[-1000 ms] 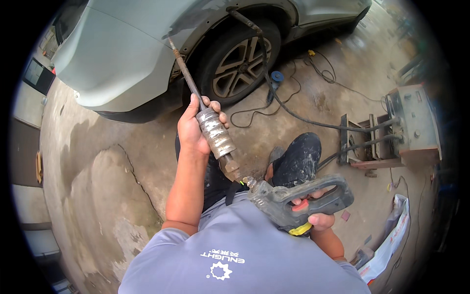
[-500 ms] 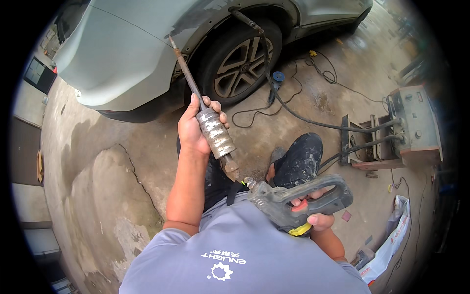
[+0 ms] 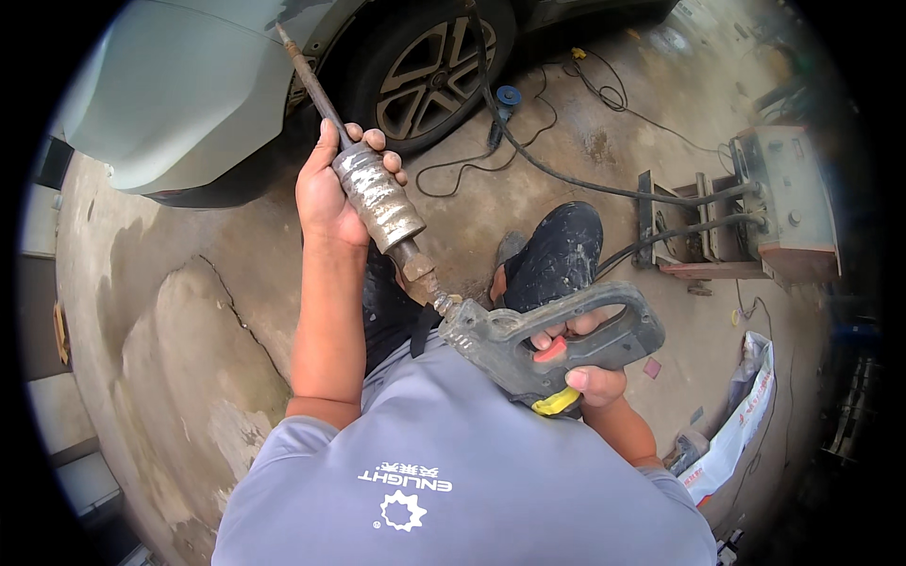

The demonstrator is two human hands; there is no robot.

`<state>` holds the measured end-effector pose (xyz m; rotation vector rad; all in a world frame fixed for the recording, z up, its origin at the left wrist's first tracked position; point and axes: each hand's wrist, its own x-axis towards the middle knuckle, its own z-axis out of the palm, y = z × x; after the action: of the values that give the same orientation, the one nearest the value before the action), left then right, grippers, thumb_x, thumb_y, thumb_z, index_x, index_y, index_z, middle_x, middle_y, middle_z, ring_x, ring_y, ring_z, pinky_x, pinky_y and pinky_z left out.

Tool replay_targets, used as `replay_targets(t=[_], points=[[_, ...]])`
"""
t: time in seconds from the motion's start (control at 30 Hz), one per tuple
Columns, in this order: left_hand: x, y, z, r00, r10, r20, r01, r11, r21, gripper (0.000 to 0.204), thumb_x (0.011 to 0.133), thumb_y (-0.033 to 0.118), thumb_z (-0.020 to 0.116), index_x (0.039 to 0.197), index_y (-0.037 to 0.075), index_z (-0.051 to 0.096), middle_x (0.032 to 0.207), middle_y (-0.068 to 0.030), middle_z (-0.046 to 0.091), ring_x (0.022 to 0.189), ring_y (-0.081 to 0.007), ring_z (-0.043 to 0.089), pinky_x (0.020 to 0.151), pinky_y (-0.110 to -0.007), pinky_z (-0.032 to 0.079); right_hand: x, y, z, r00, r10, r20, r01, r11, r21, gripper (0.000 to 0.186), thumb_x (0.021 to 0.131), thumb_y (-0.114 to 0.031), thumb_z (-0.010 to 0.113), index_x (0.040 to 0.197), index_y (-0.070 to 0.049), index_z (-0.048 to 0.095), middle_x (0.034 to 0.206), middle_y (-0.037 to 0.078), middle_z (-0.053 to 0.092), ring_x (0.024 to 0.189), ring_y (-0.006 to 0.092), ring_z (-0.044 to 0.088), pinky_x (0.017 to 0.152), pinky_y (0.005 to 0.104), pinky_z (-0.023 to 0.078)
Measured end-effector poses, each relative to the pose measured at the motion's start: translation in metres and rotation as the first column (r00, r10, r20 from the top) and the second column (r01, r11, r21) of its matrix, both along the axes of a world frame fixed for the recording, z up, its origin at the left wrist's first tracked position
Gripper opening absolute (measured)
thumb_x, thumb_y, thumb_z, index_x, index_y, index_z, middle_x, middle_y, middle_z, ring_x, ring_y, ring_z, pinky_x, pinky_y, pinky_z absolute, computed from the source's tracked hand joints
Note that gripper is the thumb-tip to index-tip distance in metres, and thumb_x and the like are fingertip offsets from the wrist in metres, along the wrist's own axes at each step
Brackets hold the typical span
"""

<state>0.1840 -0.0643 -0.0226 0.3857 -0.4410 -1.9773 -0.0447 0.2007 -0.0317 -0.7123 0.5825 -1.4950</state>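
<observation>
A dent puller gun (image 3: 491,335) with a slide hammer lies across my front, its rod slanting up and left to the car (image 3: 179,104). My left hand (image 3: 326,193) is wrapped round the ridged steel sliding weight (image 3: 379,198), its fingertips showing on the far side. My right hand (image 3: 595,379) grips the black looped handle, with fingers at the red trigger (image 3: 550,350). A yellow piece (image 3: 557,403) shows below the grip. The pointed rod tip (image 3: 280,30) meets or nearly meets a dark bare patch on the body panel; I cannot tell which.
The car's wheel (image 3: 439,80) stands beyond the rod. A blue-disc grinder (image 3: 505,108) with a looping cord lies on the floor. To the right, a metal machine (image 3: 783,198) has thick cables attached. A white bag (image 3: 731,424) lies at lower right, and my knee (image 3: 566,241) is bent nearby.
The view has shifted, so the car, the machine and the tool all sit higher and further left in it. Both hands keep their hold, and the weight's place on the rod looks the same.
</observation>
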Motion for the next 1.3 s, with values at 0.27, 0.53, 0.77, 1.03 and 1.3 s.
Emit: replay_targets(t=[0.27,0.53,0.77,1.03,1.3], points=[[-0.003,0.001,0.001,0.998,-0.017,-0.061,0.019,0.999,0.027,0.034,0.110,0.039,0.042,0.100,0.009,0.053,0.091,-0.0102,0.062,0.075,-0.0306,0.064,0.067,-0.048,0.058,0.010,0.002,0.010,0.992,-0.128,-0.015,0.128,0.992,0.015,0.038,0.067,-0.006,0.070,0.097,-0.011,0.047,0.096,0.008,0.049,0.096,0.0229,0.049,0.090,0.0405,0.043],[-0.012,0.002,0.007,0.998,0.038,-0.055,-0.035,0.998,0.055,0.035,0.110,0.042,0.042,0.098,0.010,0.052,0.089,-0.0097,0.062,0.072,-0.0306,0.065,0.063,-0.048,0.058,0.015,0.006,0.012,0.973,-0.225,-0.059,0.226,0.974,0.014,0.049,0.069,-0.004,0.070,0.112,-0.018,0.052,0.096,0.001,0.047,0.090,0.0197,0.047,0.089,0.0404,0.044],[-0.016,0.000,0.007,0.998,0.061,-0.033,-0.059,0.996,0.060,0.035,0.110,0.043,0.042,0.099,0.011,0.052,0.089,-0.0093,0.063,0.072,-0.0309,0.065,0.063,-0.049,0.058,0.024,0.006,0.027,0.964,-0.263,-0.048,0.266,0.959,0.098,0.044,0.065,-0.008,0.070,0.092,-0.018,0.037,0.090,0.002,0.039,0.087,0.0179,0.041,0.088,0.0350,0.042],[-0.017,-0.003,0.002,0.997,0.060,-0.056,-0.057,0.997,0.049,0.036,0.110,0.043,0.042,0.099,0.011,0.053,0.090,-0.0093,0.063,0.072,-0.0310,0.065,0.063,-0.049,0.058,0.018,0.014,0.009,0.966,-0.259,-0.003,0.258,0.964,0.059,0.049,0.066,-0.005,0.071,0.108,-0.014,0.047,0.105,0.006,0.051,0.103,0.0220,0.051,0.095,0.0389,0.044],[-0.014,-0.007,0.013,0.998,0.054,-0.028,-0.052,0.996,0.078,0.040,0.108,0.047,0.045,0.101,0.009,0.055,0.086,-0.0097,0.063,0.069,-0.0301,0.064,0.061,-0.047,0.057,0.005,0.020,-0.014,0.982,-0.187,-0.006,0.186,0.979,-0.087,0.061,0.068,-0.002,0.071,0.123,-0.015,0.049,0.124,0.009,0.056,0.116,0.0301,0.055,0.108,0.0519,0.043]])
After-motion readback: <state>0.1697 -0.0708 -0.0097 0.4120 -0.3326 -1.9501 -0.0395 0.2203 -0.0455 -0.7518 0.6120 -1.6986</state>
